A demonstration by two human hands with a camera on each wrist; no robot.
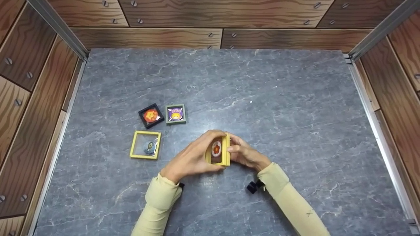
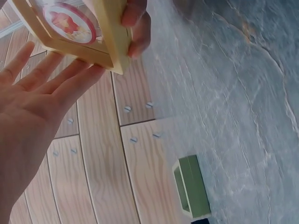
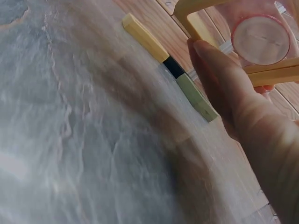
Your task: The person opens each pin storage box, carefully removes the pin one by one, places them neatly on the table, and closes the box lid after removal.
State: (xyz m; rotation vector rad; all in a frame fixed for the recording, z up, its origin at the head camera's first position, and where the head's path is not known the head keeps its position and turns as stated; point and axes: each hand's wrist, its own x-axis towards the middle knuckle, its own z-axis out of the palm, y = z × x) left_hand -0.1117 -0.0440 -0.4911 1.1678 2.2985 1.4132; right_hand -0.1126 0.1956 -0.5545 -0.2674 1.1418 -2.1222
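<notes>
Both hands hold a square yellow display frame (image 1: 226, 159), tilted up on its side above the table. Behind its clear film sits a round badge (image 1: 216, 149) with a red flower. My left hand (image 1: 192, 155) spans the frame, thumb at the lower edge and fingers at the upper one; its long fingers lie along the rim in the left wrist view. On the opposite side my right hand (image 1: 246, 153) pinches the frame's edge between thumb and fingers. The right wrist view shows the badge's plain pale back (image 3: 260, 41).
Left of the hands lie a second yellow frame (image 1: 132, 146) with a blue-toned badge, a black frame (image 1: 143, 120) with an orange badge, and a green frame (image 1: 176, 123) with a purple badge. Wood-patterned walls (image 1: 210, 14) border the grey marbled table (image 1: 279, 88).
</notes>
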